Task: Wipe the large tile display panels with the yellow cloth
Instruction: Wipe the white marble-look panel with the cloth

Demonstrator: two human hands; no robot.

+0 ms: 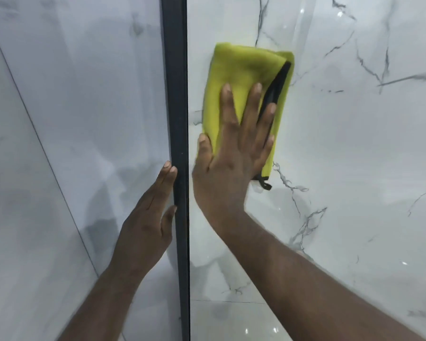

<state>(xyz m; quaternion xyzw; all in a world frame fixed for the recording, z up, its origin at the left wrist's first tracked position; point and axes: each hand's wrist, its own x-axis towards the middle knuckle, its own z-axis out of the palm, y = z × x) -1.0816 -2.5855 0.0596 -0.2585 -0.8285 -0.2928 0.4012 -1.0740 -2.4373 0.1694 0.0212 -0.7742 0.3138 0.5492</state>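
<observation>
While your left hand (148, 217) rests on dark frame strip (176, 82), fingers straight, holding nothing, your right hand (231, 158) presses yellow cloth (234, 67) with flat, spread fingers against right panel (354, 156), near its left edge. Judgement: mid-wipe. Cleaned share unreadable. Left panel (71, 94) likely pending.

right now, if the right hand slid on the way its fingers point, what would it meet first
Nothing, it seems: the right hand on the cloth points up bare panel, clear to the picture's top.

Bare left hand (146, 225), bare right hand (228, 173).
</observation>
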